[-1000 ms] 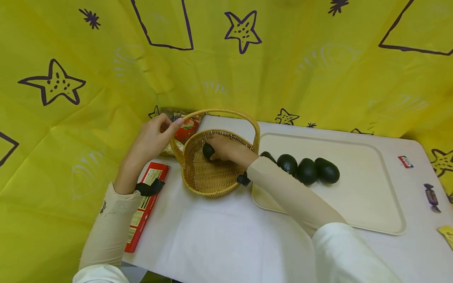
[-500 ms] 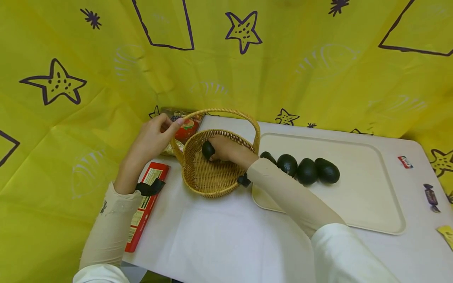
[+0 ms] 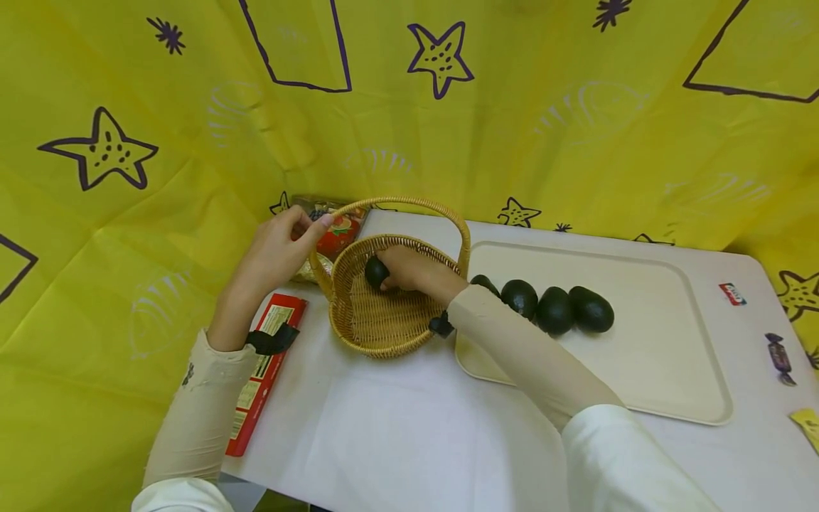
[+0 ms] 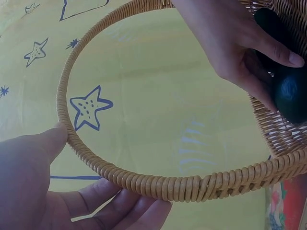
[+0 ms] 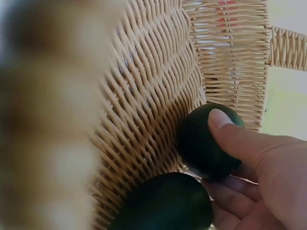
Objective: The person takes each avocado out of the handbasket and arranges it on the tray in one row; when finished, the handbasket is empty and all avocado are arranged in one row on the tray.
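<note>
My right hand (image 3: 404, 269) reaches down into the wicker basket (image 3: 365, 331) and grips a dark green avocado (image 5: 208, 141), thumb on top and fingers beneath. Close beside that one, a second avocado (image 5: 165, 206) lies against the woven wicker in the right wrist view. My left hand (image 3: 281, 245) holds the left side of the basket handle (image 4: 144, 184), thumb on one side and fingers curled behind it. Part of the right hand's fingers is hidden by the held avocado.
Several avocados (image 3: 555, 311) lie on a cream tray (image 3: 665, 355) right of the basket, partly behind my forearm. A red box (image 3: 256, 398) lies front left, and shiny packages (image 3: 339, 235) stand behind the basket. Small wrapped sweets (image 3: 779, 358) lie at far right; a yellow curtain (image 3: 409, 142) hangs behind.
</note>
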`<move>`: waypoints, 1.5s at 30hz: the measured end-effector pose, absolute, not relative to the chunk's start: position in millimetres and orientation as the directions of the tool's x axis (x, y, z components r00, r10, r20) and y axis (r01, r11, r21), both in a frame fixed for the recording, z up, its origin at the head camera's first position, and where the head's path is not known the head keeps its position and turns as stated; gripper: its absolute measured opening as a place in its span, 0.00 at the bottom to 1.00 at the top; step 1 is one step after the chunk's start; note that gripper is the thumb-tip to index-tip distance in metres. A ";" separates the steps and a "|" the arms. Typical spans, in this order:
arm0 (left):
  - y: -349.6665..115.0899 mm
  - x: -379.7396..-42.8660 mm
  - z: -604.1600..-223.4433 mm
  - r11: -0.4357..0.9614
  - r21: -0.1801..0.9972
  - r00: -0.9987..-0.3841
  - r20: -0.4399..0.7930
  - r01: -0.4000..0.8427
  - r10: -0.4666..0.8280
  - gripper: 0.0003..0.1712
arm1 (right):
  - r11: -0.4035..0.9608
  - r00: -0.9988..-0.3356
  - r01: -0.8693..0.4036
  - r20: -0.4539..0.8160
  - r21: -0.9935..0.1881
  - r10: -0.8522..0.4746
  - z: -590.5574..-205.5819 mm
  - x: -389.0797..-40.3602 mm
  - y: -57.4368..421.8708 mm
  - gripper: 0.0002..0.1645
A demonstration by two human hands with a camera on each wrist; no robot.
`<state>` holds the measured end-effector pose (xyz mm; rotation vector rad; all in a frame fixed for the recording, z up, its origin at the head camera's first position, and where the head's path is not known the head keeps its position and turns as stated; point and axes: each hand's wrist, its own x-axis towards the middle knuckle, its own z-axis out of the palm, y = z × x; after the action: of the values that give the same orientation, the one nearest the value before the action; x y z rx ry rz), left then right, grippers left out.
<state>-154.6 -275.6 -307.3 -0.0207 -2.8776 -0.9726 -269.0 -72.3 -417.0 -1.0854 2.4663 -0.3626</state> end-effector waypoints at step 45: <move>-274.8 -152.5 -305.5 0.787 0.614 -0.995 0.098 0.061 0.001 0.34 | 0.422 -0.587 -0.675 0.094 -0.605 -0.804 -358.1 -180.1 27.6 0.48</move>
<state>-152.5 -274.8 -305.5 -0.0501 -2.8818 -0.9952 -180.1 27.6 -358.1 -1.3026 2.4654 -0.9016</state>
